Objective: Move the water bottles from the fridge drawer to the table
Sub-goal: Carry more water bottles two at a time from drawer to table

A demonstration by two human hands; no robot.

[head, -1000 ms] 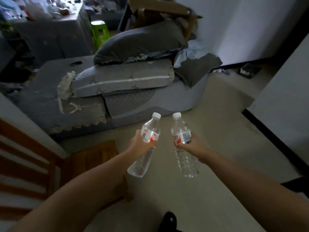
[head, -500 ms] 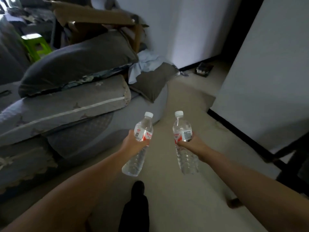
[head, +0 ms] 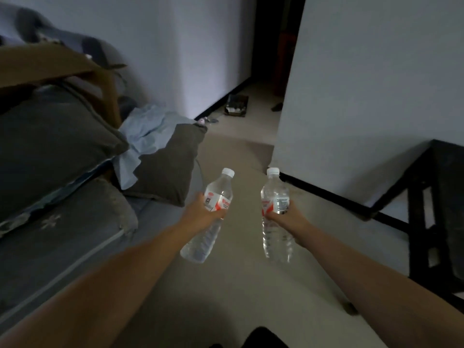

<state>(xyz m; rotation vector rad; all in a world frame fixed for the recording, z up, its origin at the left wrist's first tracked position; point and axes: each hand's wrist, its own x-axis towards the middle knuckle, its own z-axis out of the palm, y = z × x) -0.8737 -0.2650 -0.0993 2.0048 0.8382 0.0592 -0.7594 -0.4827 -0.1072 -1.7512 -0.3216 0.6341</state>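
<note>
I hold two clear water bottles with white caps and red-and-white labels out in front of me, above the floor. My left hand (head: 200, 213) grips the left bottle (head: 204, 241) around its label, and that bottle tilts to the right at the top. My right hand (head: 286, 218) grips the right bottle (head: 276, 237) around its middle, and it stands nearly upright. The two bottles are a short gap apart. No fridge drawer shows in this view.
A grey sofa (head: 75, 234) piled with cushions and a light blue cloth (head: 145, 131) fills the left. A white wall (head: 364, 96) with a black skirting runs on the right, with dark furniture (head: 437, 217) beside it. Pale floor (head: 238, 285) leads to a dark doorway (head: 273, 46).
The view has swung to the right: the sofa has slid left, and the white wall and the dark furniture have come in at the right. Both hands keep their bottles out in front.
</note>
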